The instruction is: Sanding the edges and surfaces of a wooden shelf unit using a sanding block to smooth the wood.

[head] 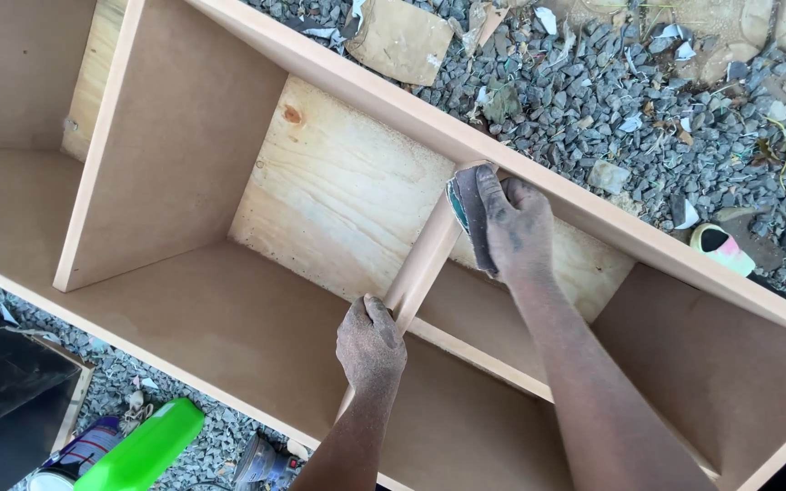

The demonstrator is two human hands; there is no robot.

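I see the divider panel [425, 259] running lengthwise from my left hand [370, 344], closed around its near edge, to my right hand [513, 223], which presses folded sandpaper [471, 211] against its far end.

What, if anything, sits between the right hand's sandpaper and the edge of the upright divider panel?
Nothing visible. The right hand presses the folded sandpaper straight against the top edge of the divider panel, near the cabinet's long side board. The left hand grips the same edge lower down, apart from the sandpaper.
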